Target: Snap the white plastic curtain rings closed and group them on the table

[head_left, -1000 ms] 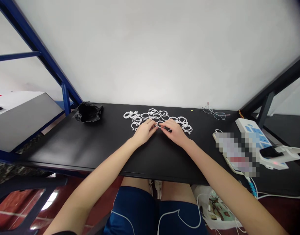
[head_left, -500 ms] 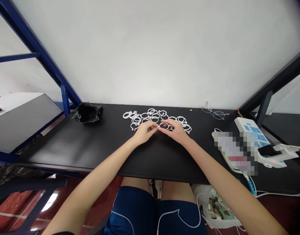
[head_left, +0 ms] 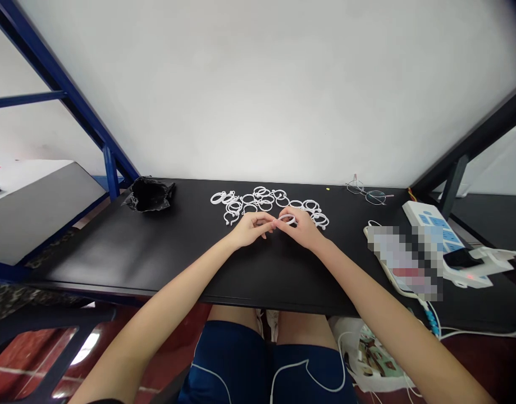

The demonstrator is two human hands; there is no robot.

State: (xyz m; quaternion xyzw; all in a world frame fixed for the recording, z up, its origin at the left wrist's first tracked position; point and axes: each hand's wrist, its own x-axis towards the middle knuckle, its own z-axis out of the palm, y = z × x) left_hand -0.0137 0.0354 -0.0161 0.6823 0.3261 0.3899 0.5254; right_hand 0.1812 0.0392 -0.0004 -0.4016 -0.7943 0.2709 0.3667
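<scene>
Above the black tabletop (head_left: pixel 177 247), a white curtain ring (head_left: pixel 288 215) is held between my two hands. My right hand (head_left: pixel 305 229) is closed on it, with thumb and fingers along its near and far sides. My left hand (head_left: pixel 251 229) pinches at the ring's left end, thumb and fingertips together; the small part there is hidden by the fingers. Behind both hands lie several more white rings with small knobs, among them a ring (head_left: pixel 233 207) on the left and a ring (head_left: pixel 320 219) beside my right hand.
A crumpled black plastic bag (head_left: pixel 150 195) stands open at the back left. Eyeglasses (head_left: pixel 375 197) lie at the back right. Farther right are a phone (head_left: pixel 403 264), blurred out, and a power strip (head_left: pixel 434 224) with cables. A wall (head_left: pixel 258 101) rises behind the table.
The ring between my hands has tilted flatter and moved slightly right, deeper into my right hand. My left fingers have shifted a little at its left end.
</scene>
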